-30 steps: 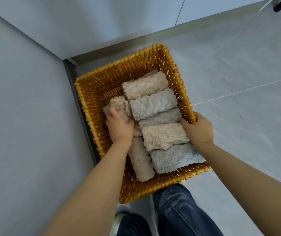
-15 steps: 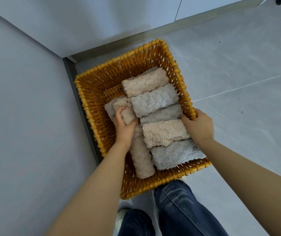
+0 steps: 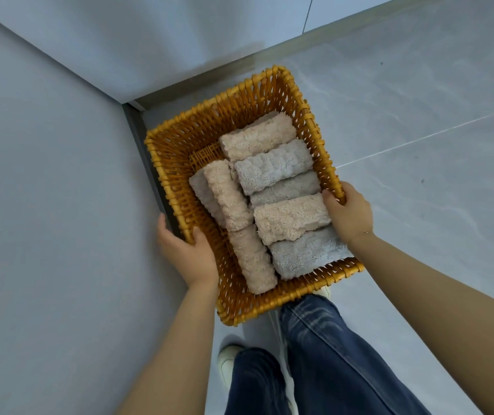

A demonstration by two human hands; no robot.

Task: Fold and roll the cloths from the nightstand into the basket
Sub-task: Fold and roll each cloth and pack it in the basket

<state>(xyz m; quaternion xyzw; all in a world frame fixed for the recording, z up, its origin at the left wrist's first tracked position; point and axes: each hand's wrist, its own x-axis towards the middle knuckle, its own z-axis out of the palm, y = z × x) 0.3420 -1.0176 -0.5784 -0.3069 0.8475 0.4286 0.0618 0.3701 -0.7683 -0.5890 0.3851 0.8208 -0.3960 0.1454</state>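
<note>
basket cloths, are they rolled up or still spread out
Rolled: all the cloths visible lie as tight rolls packed side by side inside the basket; none is spread flat.

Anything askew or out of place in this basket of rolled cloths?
Slightly. In the orange wicker basket, five rolls lie crosswise, three lengthwise along the left. The beige lengthwise roll rides tilted on the grey roll beside it. The front grey roll looks loosely wound. Nothing is spilled or damaged.
</note>
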